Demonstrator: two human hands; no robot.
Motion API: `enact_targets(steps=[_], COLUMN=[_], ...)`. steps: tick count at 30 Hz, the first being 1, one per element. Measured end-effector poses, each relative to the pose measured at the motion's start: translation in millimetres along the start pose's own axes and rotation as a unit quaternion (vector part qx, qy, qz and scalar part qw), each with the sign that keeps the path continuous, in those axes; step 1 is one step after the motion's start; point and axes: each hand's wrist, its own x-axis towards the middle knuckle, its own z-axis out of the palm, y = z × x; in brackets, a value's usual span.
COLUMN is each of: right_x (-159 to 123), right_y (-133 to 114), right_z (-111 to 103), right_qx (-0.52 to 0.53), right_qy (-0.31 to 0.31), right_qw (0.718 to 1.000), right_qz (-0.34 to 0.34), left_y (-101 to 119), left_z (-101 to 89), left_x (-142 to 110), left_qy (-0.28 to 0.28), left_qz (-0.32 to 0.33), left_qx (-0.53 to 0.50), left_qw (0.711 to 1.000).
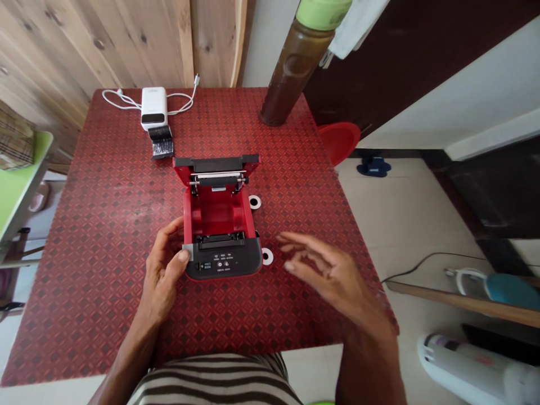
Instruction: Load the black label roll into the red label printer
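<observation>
A red and black receipt printer (221,259) sits on the table with its lid (217,164) raised. The red paper bay inside it holds no roll. My left hand (162,264) grips the printer's left side, thumb on the front left corner of the black panel and fingers along the side wall. To the right of the printer, my right hand (323,264) hovers with fingers apart and nothing in them. Between that hand and the printer lies a white ring with a dark centre (269,257). A second white ring (256,202) is farther back, against the printer's right side.
The patterned red table (105,225) carries a white power bank (154,107) with a white cable (185,104) and black foil-like packaging (162,143) at back left. A tall brown bottle (291,67) with a green lid stands at back right. A red stool (341,140) is beyond the right edge.
</observation>
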Motion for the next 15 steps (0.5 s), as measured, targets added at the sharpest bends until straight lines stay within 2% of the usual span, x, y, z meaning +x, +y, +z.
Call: enact_targets(steps=[2, 4, 9, 12, 15], right_x=[19, 44, 97, 106, 99], right_y=[0, 0, 2, 6, 6], right_z=[-2, 5, 37, 47, 39], right_qx=[-0.005, -0.059, -0.089, -0.089, -0.080], right_qy=[0.043, 0.077, 0.033, 0.031, 0.057], right_qw=[0.999, 0.994, 0.988, 0.986, 0.988], right_qz=[-0.014, -0.051, -0.125, -0.135, -0.119], left_y=[1, 2, 3, 2, 2], left_z=[0.3, 0.4, 0.5, 0.5, 0.4], left_x=[0, 0, -1, 0, 1], left_qy=[0.002, 0.003, -0.003, -0.007, -0.012], left_qz=[0.002, 0.004, 0.003, 0.007, 0.005], left_qx=[0.005, 0.009, 0.006, 0.000, -0.010], left_qw=[1.000, 1.000, 1.000, 1.000, 1.000])
